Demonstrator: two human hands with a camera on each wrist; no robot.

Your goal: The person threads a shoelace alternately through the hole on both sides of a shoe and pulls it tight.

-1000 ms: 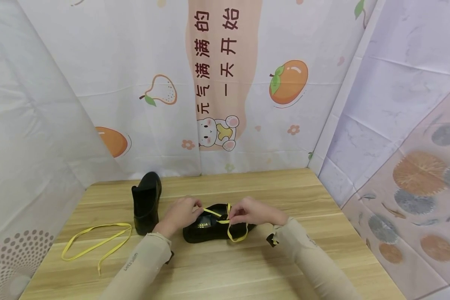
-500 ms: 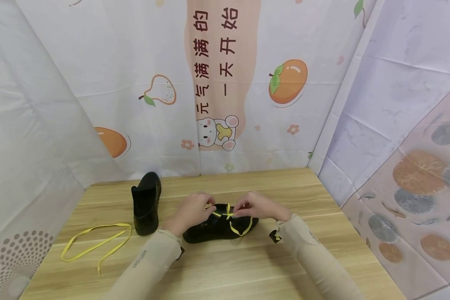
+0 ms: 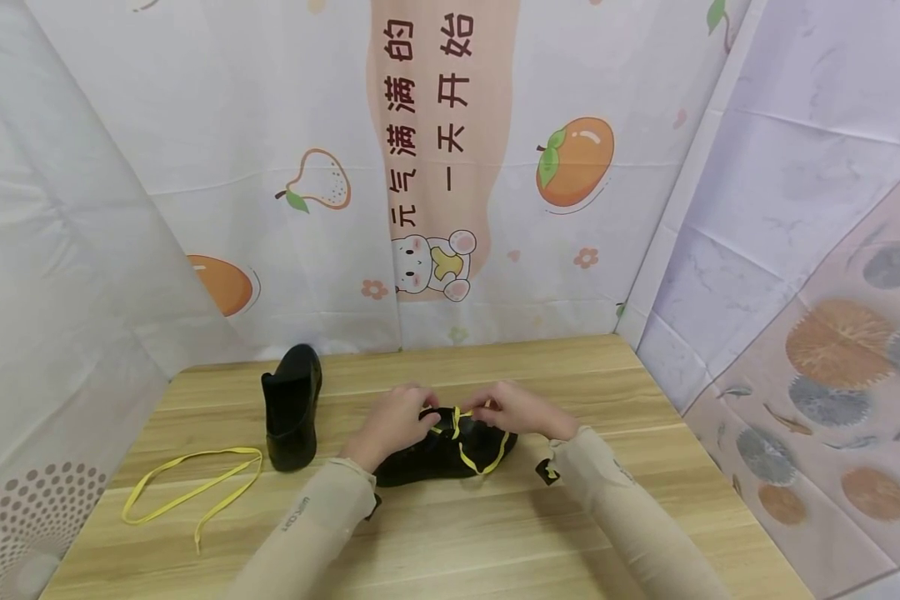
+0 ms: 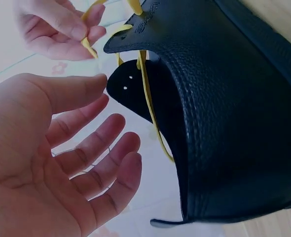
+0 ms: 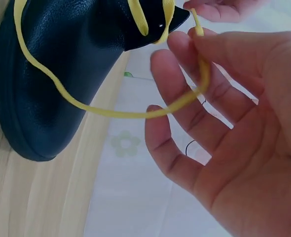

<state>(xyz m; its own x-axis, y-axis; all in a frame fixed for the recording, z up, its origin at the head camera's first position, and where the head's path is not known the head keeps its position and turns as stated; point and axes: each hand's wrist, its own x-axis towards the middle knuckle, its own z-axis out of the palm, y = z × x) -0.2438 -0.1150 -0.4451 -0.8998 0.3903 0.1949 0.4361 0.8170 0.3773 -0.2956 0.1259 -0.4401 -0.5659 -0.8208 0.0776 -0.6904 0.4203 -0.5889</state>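
Observation:
A black leather shoe (image 3: 423,463) lies sideways on the table, toe to the right, with a yellow shoelace (image 5: 111,114) run through some of its eyelets. My left hand (image 3: 393,423) is over the opening, thumb and index fingertip together at the edge of the far lace flap (image 4: 130,96); the other fingers are loosely bent. Two bare eyelets show in that flap. Across from it, my right hand (image 3: 513,411) pinches the lace near its end between thumb and index finger. A loop of lace hangs from this hand over the toe.
Another black shoe (image 3: 300,367) without a lace stands at the back left of the wooden table (image 3: 450,550). A loose yellow lace (image 3: 225,450) lies in a loop in front of it. Printed curtains (image 3: 330,275) enclose the back and sides.
My left hand has left the strand of lace and moved right to the shoe's flap. My right hand has drawn back slightly with the lace, which now drapes over the toe.

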